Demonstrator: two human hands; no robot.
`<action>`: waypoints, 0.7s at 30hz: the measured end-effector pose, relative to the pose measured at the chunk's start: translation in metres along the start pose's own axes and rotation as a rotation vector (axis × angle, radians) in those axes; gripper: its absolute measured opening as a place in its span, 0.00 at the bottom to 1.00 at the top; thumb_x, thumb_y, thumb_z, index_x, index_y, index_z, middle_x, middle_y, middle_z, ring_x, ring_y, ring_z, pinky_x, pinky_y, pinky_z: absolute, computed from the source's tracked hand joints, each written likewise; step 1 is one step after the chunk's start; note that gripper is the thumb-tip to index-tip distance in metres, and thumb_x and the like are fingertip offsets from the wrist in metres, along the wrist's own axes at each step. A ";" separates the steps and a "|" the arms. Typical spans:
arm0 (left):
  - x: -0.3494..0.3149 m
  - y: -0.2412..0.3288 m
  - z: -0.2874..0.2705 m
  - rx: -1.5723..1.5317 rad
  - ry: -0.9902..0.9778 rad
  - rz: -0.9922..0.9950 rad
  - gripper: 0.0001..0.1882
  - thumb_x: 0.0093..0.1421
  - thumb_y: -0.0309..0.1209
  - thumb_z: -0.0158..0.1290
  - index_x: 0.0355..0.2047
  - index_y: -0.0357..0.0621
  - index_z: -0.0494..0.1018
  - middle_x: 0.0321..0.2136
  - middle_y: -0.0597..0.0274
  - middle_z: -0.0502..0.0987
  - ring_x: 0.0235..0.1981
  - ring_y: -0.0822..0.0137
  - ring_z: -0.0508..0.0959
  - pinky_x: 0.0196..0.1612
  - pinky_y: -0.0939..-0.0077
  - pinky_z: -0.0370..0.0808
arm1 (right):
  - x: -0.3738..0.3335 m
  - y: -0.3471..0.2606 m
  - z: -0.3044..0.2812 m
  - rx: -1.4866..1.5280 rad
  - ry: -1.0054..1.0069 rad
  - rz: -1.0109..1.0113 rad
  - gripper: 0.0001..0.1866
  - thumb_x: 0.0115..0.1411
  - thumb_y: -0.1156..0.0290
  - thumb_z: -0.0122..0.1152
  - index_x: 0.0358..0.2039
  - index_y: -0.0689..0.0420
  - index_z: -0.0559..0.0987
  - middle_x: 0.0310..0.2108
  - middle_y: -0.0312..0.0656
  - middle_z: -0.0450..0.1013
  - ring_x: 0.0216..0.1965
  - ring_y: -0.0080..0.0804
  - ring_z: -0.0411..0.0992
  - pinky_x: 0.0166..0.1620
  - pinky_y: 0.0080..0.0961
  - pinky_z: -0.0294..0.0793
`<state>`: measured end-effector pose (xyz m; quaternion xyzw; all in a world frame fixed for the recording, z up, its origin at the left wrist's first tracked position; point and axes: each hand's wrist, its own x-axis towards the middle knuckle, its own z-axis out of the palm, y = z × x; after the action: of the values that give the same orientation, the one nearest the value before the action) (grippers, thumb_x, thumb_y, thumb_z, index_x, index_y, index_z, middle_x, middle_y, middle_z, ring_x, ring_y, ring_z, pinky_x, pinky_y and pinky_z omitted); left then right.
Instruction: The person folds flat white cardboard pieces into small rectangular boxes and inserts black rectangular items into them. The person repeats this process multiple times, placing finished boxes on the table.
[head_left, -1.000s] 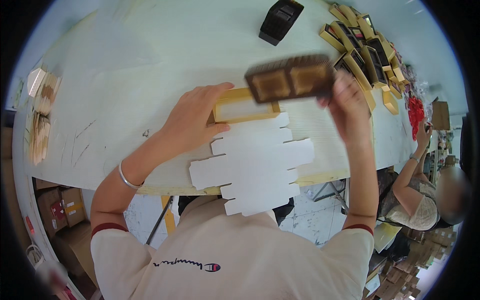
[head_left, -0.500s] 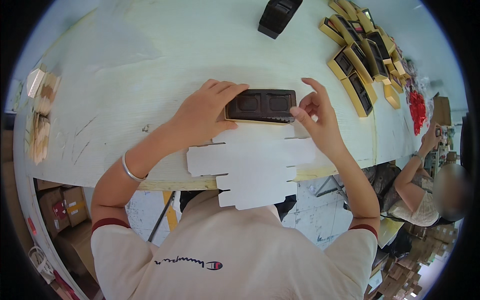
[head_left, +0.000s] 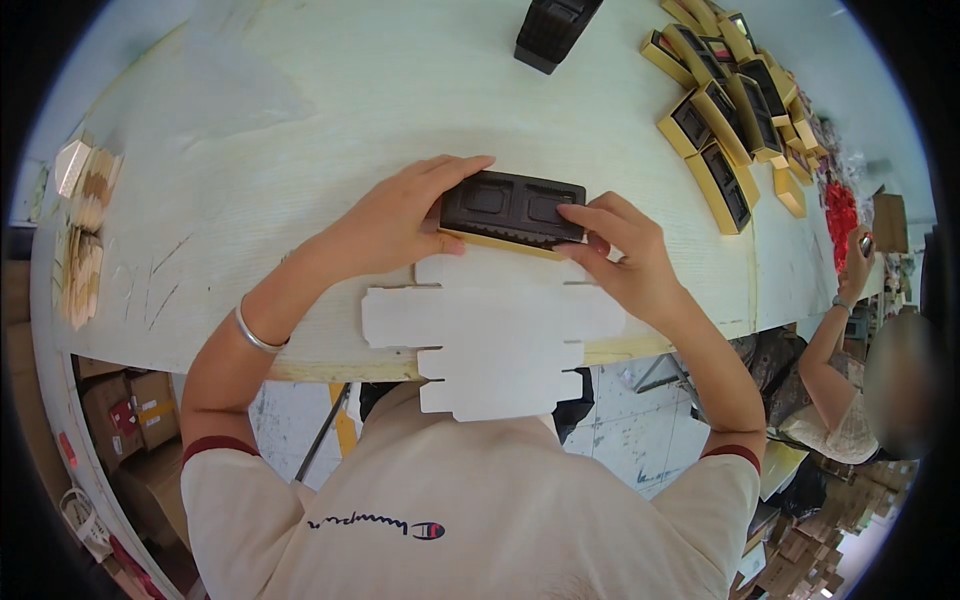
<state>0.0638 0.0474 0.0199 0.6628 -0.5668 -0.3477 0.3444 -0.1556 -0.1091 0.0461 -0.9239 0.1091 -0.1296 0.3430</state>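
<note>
A black plastic insert tray with two square recesses lies over a narrow gold cardboard box. Its near side sits slightly above the gold edge. My left hand grips the left end, fingers on the far side and thumb at the near wall. With index finger on top and thumb at the near right corner, my right hand holds the tray's right end. A flat white die-cut cardboard blank with slotted flaps extends from the box toward me and over the table edge. Whether the two are joined is hidden.
At the far right lies a pile of gold boxes with black trays. A stack of black trays stands at the back. Folded card pieces line the left edge of the table. Another person works at right.
My right hand has come in from beside the box and now grips the tray's right end. The box and white blank have shifted slightly left and tilted.
</note>
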 end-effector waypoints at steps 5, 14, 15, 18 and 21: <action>-0.001 0.001 0.000 0.301 0.037 0.093 0.44 0.45 0.28 0.65 0.62 0.50 0.58 0.55 0.55 0.65 0.53 0.53 0.67 0.57 0.66 0.67 | 0.017 -0.008 -0.008 -0.152 -0.166 -0.089 0.19 0.52 0.77 0.64 0.46 0.62 0.76 0.32 0.46 0.69 0.28 0.41 0.71 0.33 0.31 0.72; 0.017 0.011 0.018 0.518 0.139 0.194 0.42 0.45 0.39 0.65 0.60 0.46 0.60 0.55 0.56 0.66 0.57 0.53 0.64 0.58 0.63 0.65 | 0.040 0.003 -0.025 -0.468 -0.289 -0.374 0.20 0.49 0.78 0.63 0.46 0.56 0.78 0.34 0.41 0.71 0.34 0.39 0.73 0.35 0.32 0.73; 0.021 0.010 0.014 0.483 0.100 0.208 0.42 0.45 0.38 0.66 0.60 0.47 0.61 0.54 0.57 0.66 0.57 0.53 0.64 0.58 0.63 0.65 | 0.039 0.007 -0.023 -0.487 -0.178 -0.449 0.21 0.48 0.75 0.64 0.46 0.54 0.78 0.34 0.41 0.70 0.34 0.36 0.72 0.35 0.29 0.73; 0.028 0.004 0.005 0.424 0.012 0.277 0.41 0.43 0.36 0.67 0.59 0.49 0.64 0.53 0.58 0.67 0.57 0.52 0.63 0.58 0.62 0.65 | 0.035 0.011 -0.017 -0.500 -0.255 -0.463 0.22 0.47 0.74 0.62 0.47 0.54 0.78 0.33 0.41 0.69 0.33 0.35 0.71 0.35 0.27 0.73; 0.027 0.005 0.004 0.493 0.013 0.358 0.42 0.41 0.36 0.67 0.58 0.51 0.64 0.53 0.58 0.67 0.58 0.51 0.63 0.59 0.60 0.65 | 0.034 0.009 -0.008 -0.651 -0.157 -0.671 0.18 0.48 0.73 0.59 0.42 0.59 0.77 0.27 0.40 0.68 0.28 0.32 0.71 0.32 0.26 0.73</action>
<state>0.0616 0.0200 0.0200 0.6181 -0.7398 -0.1291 0.2324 -0.1266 -0.1306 0.0515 -0.9746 -0.1869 -0.1222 -0.0182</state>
